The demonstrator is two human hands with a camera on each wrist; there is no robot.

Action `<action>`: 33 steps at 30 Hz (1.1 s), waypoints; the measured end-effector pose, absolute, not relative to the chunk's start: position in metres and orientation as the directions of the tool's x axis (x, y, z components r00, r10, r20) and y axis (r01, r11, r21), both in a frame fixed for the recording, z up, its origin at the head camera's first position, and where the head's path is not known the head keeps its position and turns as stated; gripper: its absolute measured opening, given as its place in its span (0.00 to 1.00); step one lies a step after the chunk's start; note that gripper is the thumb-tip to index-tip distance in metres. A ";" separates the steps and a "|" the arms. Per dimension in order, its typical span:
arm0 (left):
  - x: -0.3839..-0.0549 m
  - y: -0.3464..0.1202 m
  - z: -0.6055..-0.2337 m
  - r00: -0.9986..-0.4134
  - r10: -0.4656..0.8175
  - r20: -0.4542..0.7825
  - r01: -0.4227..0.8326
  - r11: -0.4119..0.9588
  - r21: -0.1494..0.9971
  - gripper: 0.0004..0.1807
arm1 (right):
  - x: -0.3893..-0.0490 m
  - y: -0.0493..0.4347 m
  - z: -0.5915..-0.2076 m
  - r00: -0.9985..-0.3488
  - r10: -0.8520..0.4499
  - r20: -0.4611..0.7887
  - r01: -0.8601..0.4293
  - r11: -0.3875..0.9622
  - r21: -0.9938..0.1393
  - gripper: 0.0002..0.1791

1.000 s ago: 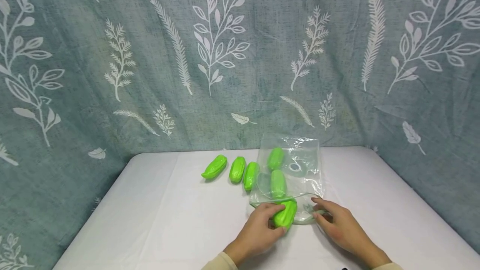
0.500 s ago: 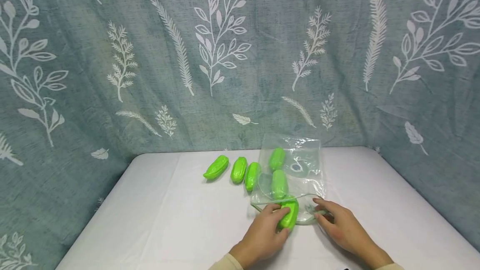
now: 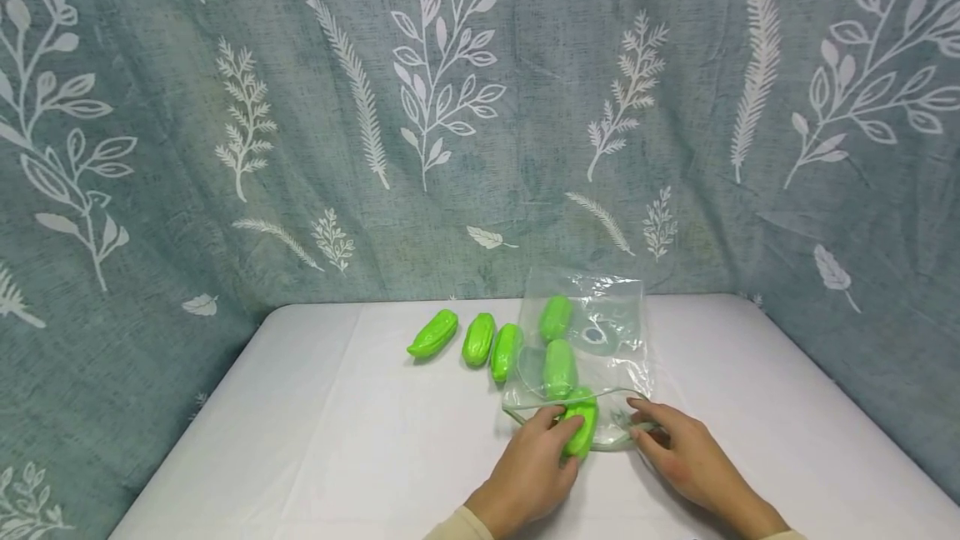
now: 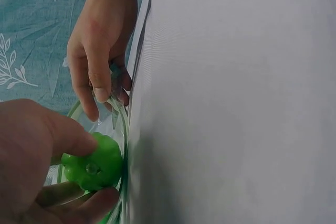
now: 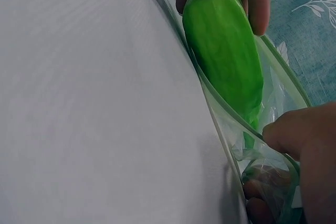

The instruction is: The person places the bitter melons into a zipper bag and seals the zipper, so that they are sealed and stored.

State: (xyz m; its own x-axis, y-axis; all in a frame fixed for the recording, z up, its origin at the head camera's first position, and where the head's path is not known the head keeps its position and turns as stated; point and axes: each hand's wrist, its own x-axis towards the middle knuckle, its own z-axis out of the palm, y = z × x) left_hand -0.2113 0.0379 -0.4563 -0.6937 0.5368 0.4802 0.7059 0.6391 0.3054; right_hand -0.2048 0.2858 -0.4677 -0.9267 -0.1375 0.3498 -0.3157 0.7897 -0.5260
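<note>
My left hand [image 3: 528,465] holds a green toy cucumber [image 3: 581,432], ridged and shiny, by its near end. The cucumber's far end lies inside the mouth of a clear zip bag [image 3: 618,365] with a pale green zip strip. In the right wrist view the cucumber [image 5: 223,51] tapers to a tip behind the bag's film. My right hand [image 3: 690,452] pinches the right side of the bag's mouth, keeping it apart. Two more toy cucumbers, one farther back [image 3: 556,319] and one nearer [image 3: 558,369], lie within the bag.
Left of the bag lie three loose toy cucumbers: a left one [image 3: 433,334], a middle one [image 3: 477,340] and a right one [image 3: 506,352] against the bag's edge. A white cloth covers the table [image 3: 360,440]. Behind it hangs a leaf-patterned curtain [image 3: 480,148].
My left hand has pushed the cucumber a little forward and right, deeper into the bag's mouth. The right hand keeps its hold on the bag's edge.
</note>
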 end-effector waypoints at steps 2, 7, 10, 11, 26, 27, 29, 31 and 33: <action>-0.211 0.038 -0.457 -0.688 0.545 0.479 0.712 0.634 0.302 0.26 | -0.204 0.286 -0.469 -0.929 -0.131 0.345 -0.308 0.790 -0.530 0.24; -0.208 0.039 -0.461 -0.663 0.561 0.496 0.734 0.619 0.280 0.26 | -0.199 0.286 -0.475 -0.938 -0.117 0.325 -0.290 0.780 -0.554 0.23; -0.206 0.040 -0.465 -0.627 0.562 0.540 0.755 0.609 0.243 0.26 | -0.195 0.285 -0.480 -0.944 -0.110 0.312 -0.279 0.772 -0.572 0.23; -0.206 0.041 -0.467 -0.615 0.559 0.557 0.761 0.606 0.232 0.25 | -0.194 0.285 -0.481 -0.943 -0.110 0.313 -0.280 0.769 -0.574 0.23; -0.208 0.040 -0.457 -0.588 0.559 0.585 0.749 0.650 0.132 0.19 | -0.203 0.288 -0.474 -0.924 -0.133 0.358 -0.327 0.762 -0.559 0.23; -0.206 0.039 -0.456 -0.583 0.563 0.585 0.749 0.652 0.118 0.18 | -0.203 0.288 -0.473 -0.924 -0.136 0.358 -0.329 0.761 -0.559 0.23; -0.203 0.037 -0.454 -0.570 0.567 0.595 0.746 0.660 0.087 0.15 | -0.203 0.288 -0.472 -0.923 -0.145 0.356 -0.334 0.761 -0.556 0.23; -0.201 0.035 -0.453 -0.552 0.567 0.612 0.749 0.660 0.064 0.14 | -0.204 0.288 -0.471 -0.921 -0.153 0.358 -0.340 0.764 -0.549 0.24; -0.199 0.034 -0.451 -0.532 0.567 0.629 0.759 0.649 0.057 0.13 | -0.204 0.288 -0.468 -0.920 -0.154 0.361 -0.341 0.770 -0.540 0.24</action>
State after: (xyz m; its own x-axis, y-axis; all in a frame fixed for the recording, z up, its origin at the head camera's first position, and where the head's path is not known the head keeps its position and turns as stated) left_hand -0.1993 0.0340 -0.4508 -0.5319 0.5667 0.6293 0.7589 0.6487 0.0572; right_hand -0.2040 0.2881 -0.4683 -0.9196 -0.1539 0.3614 -0.3410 0.7696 -0.5399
